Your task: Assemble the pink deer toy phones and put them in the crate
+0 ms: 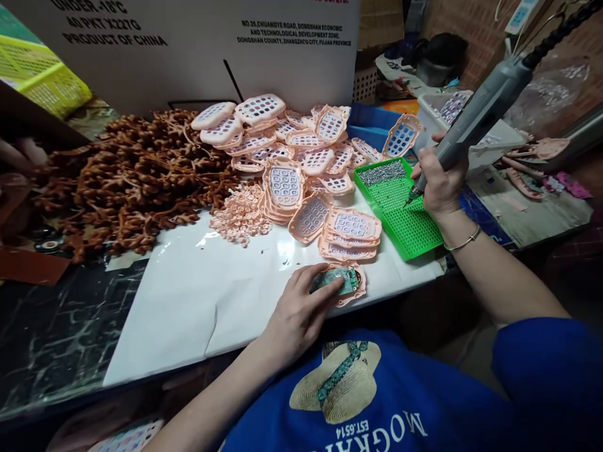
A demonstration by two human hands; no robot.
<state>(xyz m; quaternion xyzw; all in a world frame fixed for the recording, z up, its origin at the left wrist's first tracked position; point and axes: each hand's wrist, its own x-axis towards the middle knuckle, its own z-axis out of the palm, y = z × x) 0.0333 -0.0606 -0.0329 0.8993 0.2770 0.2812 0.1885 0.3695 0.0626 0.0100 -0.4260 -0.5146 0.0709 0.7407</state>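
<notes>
My right hand [440,182] is wrapped round a grey electric screwdriver [478,119], its tip pointing down over the green perforated tray [426,235]. Small silver screws [384,172] fill the far end of that tray. At the table's near edge, my left hand [299,307] holds down a pink plastic casing [360,292], fingers lying across the green circuit board [348,280] inside it. The palm and fingers hide part of both. Just beyond it lie stacked pink casings [353,226] with button grids, and a heap of small pink rings [241,216].
Brown branching plastic parts [155,169] are piled at the left. More perforated pink covers [264,110] lean by a printed white carton [202,56]. A white bin [490,147] and a blue tray [370,122] stand behind the green tray. Another person's hand [23,154] shows far left.
</notes>
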